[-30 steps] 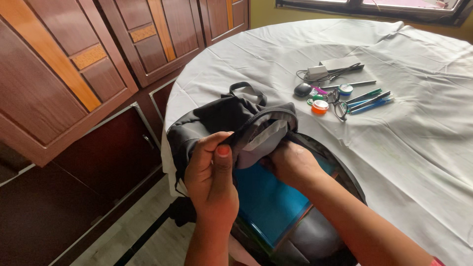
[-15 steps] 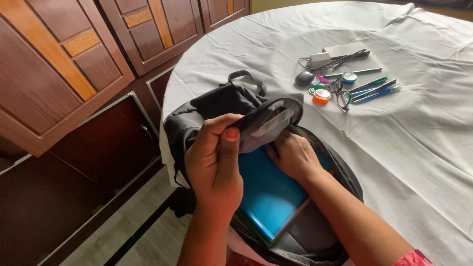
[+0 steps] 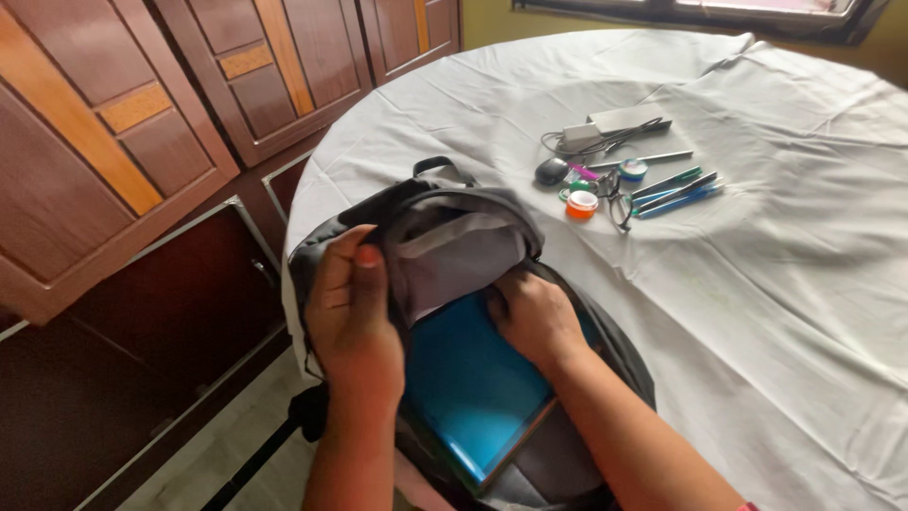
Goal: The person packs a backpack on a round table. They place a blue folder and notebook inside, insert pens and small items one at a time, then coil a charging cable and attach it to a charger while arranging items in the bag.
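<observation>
The left hand is clamped on the black backpack flap; the right hand — grip hidden, cannot tell — presses a blue folder. Pens and glasses lie apart on the bench.

The backpack is black with a pale grey lining; the flat folder inside it is bright blue. At two o'clock lie an orange-lidded tub and green and blue pens on the white tabletop. The cabinets are dark brown with tan strips.
</observation>
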